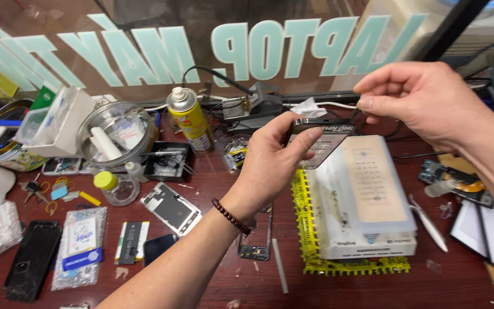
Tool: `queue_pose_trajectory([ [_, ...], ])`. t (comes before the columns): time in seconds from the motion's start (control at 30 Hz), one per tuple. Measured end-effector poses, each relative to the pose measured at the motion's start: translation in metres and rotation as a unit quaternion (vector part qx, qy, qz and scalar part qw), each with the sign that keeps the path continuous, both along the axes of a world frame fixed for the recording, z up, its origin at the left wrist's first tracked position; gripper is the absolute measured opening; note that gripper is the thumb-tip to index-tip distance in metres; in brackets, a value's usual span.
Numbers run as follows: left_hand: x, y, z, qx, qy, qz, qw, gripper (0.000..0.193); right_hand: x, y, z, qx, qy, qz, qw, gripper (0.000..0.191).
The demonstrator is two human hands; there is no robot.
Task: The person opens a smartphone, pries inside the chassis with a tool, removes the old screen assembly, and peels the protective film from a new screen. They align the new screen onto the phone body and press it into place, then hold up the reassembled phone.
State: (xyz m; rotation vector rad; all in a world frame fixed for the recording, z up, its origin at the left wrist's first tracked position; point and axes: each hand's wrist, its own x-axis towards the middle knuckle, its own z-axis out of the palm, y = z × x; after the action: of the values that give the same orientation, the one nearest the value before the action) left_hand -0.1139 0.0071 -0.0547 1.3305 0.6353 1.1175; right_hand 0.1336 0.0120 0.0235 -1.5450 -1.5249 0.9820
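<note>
My left hand (270,163) is clenched around a small flat dark device (321,140), thumb on the near face and fingers wrapped behind, holding it up over the white heating pad unit (361,200) at centre right. My right hand (424,100) hovers just right of it, thumb and forefinger pinched together at the device's far top edge; I can't tell if they actually grip something thin there, maybe a film or tab, since the view is too tight. Device looks light, stiff, thin and glossy, so likely slippery and fragile; I'd judge the side edges the safest hold, not the flat face. Packages and signs: big pale-teal lettering runs across the glass (258,51) at the far side. A yellow spray can (191,117) with white cap stands far centre-left. A clear bag with a blue label (81,243) lies near left, beside a black phone back (32,257). A small bottle with yellow cap (115,186) sits left of a loose phone board (171,207). A yellow cutting mat (310,252) lies under the pad unit.
</note>
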Motion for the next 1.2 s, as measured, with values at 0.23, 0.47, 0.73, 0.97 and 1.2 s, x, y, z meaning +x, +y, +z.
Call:
queue_pose_trajectory([
  [0.23, 0.064, -0.023, 0.033, 0.014, 0.037, -0.014, 0.999, 0.023, 0.018, -0.061, 0.041, 0.117, -0.06, 0.006, 0.991, 0.019],
  [0.47, 0.104, -0.041, 0.031, -0.001, 0.073, 0.005, 0.997, 0.019, 0.054, -0.073, 0.036, 0.096, -0.106, 0.044, 0.989, 0.019],
  [0.73, 0.116, -0.05, 0.021, -0.039, 0.089, 0.034, 0.995, 0.018, 0.059, -0.067, 0.033, 0.132, -0.046, 0.089, 0.986, 0.017],
  [0.97, 0.116, -0.052, 0.016, -0.026, 0.084, 0.03, 0.996, 0.019, 0.049, -0.07, 0.031, 0.144, -0.145, 0.077, 0.976, 0.014],
  [1.2, 0.113, -0.048, 0.011, -0.039, 0.085, 0.027, 0.995, 0.019, 0.043, -0.069, 0.027, 0.208, -0.181, 0.107, 0.955, 0.016],
])
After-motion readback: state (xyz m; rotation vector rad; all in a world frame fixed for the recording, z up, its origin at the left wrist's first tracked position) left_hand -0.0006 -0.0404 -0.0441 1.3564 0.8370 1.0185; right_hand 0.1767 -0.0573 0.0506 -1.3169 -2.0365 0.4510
